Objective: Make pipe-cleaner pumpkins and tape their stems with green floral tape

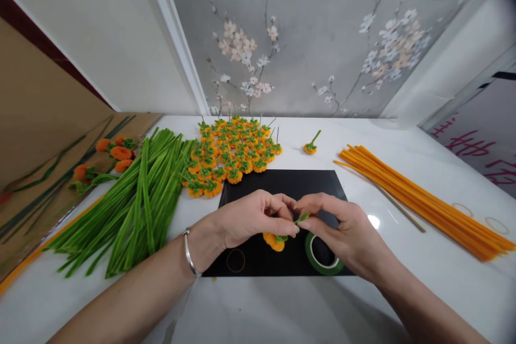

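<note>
Over the black mat (282,183), both hands meet at a small orange pipe-cleaner flower (274,242) with green at its base. My left hand (258,217) is closed, thumb and fingers pinching the flower near its green stem; a silver bracelet circles that wrist. My right hand (334,226) pinches a green end (302,217) beside the left fingertips. Whether this is stem or tape I cannot tell. A roll of green tape (311,259) lies on the mat just below my right hand, partly covered by it.
Many finished orange flowers (234,174) stand behind the mat. Green pipe cleaners (141,209) are piled left; orange ones (419,204) lie right beside a thin stick (399,207). One single flower (310,148) lies apart. Further orange flowers (121,152) rest on brown paper.
</note>
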### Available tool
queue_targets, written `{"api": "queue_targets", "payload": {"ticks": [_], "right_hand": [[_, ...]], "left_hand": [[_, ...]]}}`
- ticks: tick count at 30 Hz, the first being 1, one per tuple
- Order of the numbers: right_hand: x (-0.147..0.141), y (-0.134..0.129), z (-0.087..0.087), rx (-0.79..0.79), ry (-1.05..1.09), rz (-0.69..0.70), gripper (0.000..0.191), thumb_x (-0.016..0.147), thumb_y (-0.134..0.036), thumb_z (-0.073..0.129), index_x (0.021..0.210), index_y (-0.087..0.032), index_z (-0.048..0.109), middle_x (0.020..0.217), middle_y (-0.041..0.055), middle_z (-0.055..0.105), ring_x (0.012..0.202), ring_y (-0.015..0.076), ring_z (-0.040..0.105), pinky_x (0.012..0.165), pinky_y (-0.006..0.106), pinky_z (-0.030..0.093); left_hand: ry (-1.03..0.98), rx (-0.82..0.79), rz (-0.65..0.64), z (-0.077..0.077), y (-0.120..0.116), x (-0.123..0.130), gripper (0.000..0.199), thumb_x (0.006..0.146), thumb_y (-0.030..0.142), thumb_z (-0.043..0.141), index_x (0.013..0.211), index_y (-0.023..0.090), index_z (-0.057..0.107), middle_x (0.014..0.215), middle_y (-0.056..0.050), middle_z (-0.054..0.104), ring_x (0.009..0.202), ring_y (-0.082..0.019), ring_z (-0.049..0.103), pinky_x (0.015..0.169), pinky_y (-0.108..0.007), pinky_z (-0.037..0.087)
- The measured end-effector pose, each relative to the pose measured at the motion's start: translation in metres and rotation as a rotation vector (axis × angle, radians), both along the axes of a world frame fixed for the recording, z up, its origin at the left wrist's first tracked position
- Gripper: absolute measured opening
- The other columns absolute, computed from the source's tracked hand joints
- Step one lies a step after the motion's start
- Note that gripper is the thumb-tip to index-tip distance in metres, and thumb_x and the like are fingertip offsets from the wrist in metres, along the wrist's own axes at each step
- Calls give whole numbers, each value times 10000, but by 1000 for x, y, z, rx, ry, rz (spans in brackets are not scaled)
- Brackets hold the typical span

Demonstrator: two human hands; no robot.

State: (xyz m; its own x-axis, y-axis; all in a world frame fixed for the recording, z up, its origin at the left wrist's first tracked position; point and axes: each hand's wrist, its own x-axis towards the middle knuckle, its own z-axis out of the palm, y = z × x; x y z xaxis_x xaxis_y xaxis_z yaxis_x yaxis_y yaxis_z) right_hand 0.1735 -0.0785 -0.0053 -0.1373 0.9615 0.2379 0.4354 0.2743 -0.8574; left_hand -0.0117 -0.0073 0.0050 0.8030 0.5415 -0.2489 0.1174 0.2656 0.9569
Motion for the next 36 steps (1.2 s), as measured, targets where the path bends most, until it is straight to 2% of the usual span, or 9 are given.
{"api": "queue_targets", "payload": {"ticks": [4, 9, 11, 14, 18, 21, 26, 31, 36], "right_hand": [[2, 0, 1, -13, 6, 4, 69, 833, -203, 610, 857, -250, 655, 816, -19, 683, 762, 144, 609, 719, 258, 443], [2, -1, 1, 4, -12, -22, 87, 842, -206, 596, 831, -247, 672, 790, -18, 675, 719, 134, 597, 680, 245, 442], [0, 0, 1, 15, -23, -46, 88, 842, -208, 596, 813, -240, 672, 761, -19, 666, 690, 130, 588, 659, 241, 438], [-1, 1, 0, 37, -20, -67, 105, 842, -195, 586, 788, -232, 668, 736, -20, 657, 677, 126, 582, 650, 235, 437], [0, 0, 0, 42, 13, -73, 119, 843, -190, 578, 780, -230, 671, 735, -14, 659, 671, 126, 584, 643, 235, 444], [2, 0, 0, 44, 23, -53, 132, 851, -202, 569, 770, -226, 671, 722, -2, 656, 665, 136, 583, 639, 250, 448], [3, 0, 1, 30, 39, 9, 175, 858, -199, 562, 726, -222, 676, 695, 7, 651, 659, 143, 576, 641, 267, 458], [2, 1, 1, -40, 73, -6, 77, 816, -209, 627, 827, -230, 700, 753, 0, 672, 707, 143, 610, 663, 251, 484], [2, 1, 1, -65, 87, -28, 88, 795, -218, 650, 868, -232, 696, 785, -7, 674, 735, 140, 617, 694, 246, 489]], "left_hand": [[14, 18, 76, 0, -3, 2, 127, 630, 180, 779, 591, 158, 661, 1045, -49, 564, 945, -159, 547, 854, -288, 432], [46, 134, 121, 0, -5, 3, 156, 648, 193, 762, 577, 159, 627, 967, -64, 559, 1070, -207, 512, 810, -288, 440], [82, 229, 140, 2, -7, 5, 162, 662, 194, 748, 581, 159, 613, 986, -63, 554, 1080, -210, 509, 769, -275, 444], [179, 455, 198, 5, -15, 8, 168, 671, 183, 732, 584, 152, 591, 1087, -44, 525, 934, -169, 559, 712, -275, 439], [241, 675, 294, 8, -23, 11, 172, 694, 189, 718, 613, 151, 571, 1124, -11, 509, 872, -134, 561, 734, -272, 427], [257, 589, 171, 12, -20, 9, 201, 694, 266, 737, 626, 149, 589, 1074, -20, 545, 874, -147, 567, 734, -271, 427], [120, 293, -79, 14, -6, 2, 243, 858, 319, 560, 769, 154, 714, 1043, -52, 587, 873, -141, 557, 796, -273, 427], [31, 92, -2, 5, -4, 1, 86, 716, 252, 719, 705, 168, 731, 995, -38, 593, 862, -140, 549, 822, -272, 431], [21, 33, 57, 3, -6, 3, 131, 659, 229, 762, 617, 151, 665, 1016, -47, 580, 915, -157, 551, 854, -291, 434]]}}
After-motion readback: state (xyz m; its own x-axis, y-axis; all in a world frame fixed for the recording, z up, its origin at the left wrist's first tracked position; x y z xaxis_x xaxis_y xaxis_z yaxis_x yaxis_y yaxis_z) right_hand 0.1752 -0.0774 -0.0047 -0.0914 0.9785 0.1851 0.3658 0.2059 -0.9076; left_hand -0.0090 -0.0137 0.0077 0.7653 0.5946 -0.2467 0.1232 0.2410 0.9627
